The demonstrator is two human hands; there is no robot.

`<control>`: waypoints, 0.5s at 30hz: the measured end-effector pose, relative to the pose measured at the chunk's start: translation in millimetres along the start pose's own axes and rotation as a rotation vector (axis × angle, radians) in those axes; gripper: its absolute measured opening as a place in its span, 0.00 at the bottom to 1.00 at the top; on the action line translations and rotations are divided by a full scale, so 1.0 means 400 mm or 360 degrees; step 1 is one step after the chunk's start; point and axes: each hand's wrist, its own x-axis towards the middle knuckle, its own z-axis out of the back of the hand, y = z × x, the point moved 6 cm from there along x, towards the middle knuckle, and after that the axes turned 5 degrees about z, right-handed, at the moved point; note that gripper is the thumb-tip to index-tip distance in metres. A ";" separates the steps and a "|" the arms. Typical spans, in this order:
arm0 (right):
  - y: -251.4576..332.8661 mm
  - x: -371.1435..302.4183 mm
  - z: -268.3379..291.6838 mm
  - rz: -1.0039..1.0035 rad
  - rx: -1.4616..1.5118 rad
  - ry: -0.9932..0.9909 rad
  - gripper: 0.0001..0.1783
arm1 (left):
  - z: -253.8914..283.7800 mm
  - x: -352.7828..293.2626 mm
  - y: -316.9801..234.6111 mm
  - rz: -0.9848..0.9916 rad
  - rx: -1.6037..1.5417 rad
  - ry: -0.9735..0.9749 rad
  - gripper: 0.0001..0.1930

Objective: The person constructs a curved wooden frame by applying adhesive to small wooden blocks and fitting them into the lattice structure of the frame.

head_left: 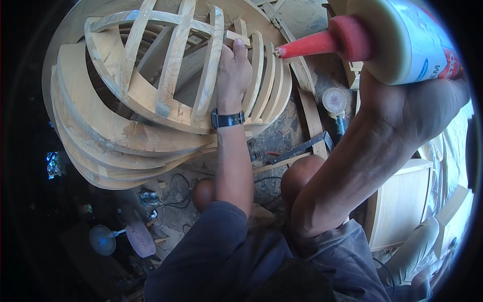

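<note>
My right hand (pixel 417 103) is wrapped round a large glue bottle (pixel 407 43) with a pale body, a blue and red label and a red cone nozzle. The bottle is tilted on its side, its nozzle tip pointing left toward the wooden frame. My left hand (pixel 234 70), with a dark watch on the wrist, is closed at the frame's right part, thumb up against a short wooden piece (pixel 236 38). Its fingers are mostly hidden. Around it, the round wooden frame (pixel 151 138) has stacked curved layers and several curved slats (pixel 207 75).
A try square (pixel 299 149) and a round-headed tool (pixel 334 100) lie on the dusty floor at the right. Cables (pixel 173 201) run below the frame. A wooden box (pixel 402 201) stands at the right, near another person's leg (pixel 412 249). A pinkish disc (pixel 140 239) is at lower left.
</note>
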 end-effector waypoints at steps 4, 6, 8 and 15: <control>0.001 -0.024 0.001 -0.0016 -0.0009 -0.0002 0.26 | 0.001 0.040 0.035 0.0035 -0.0081 -0.0079 0.26; -0.002 -0.029 0.009 -0.0024 -0.0019 -0.0010 0.26 | -0.006 0.035 0.049 0.0137 0.0093 -0.0125 0.27; -0.004 -0.031 0.012 -0.0025 -0.0022 -0.0012 0.26 | -0.009 0.029 0.032 0.0178 0.0144 -0.0156 0.27; -0.005 -0.034 0.013 -0.0033 -0.0013 -0.0016 0.26 | -0.001 0.023 0.030 0.0166 0.0199 -0.0126 0.24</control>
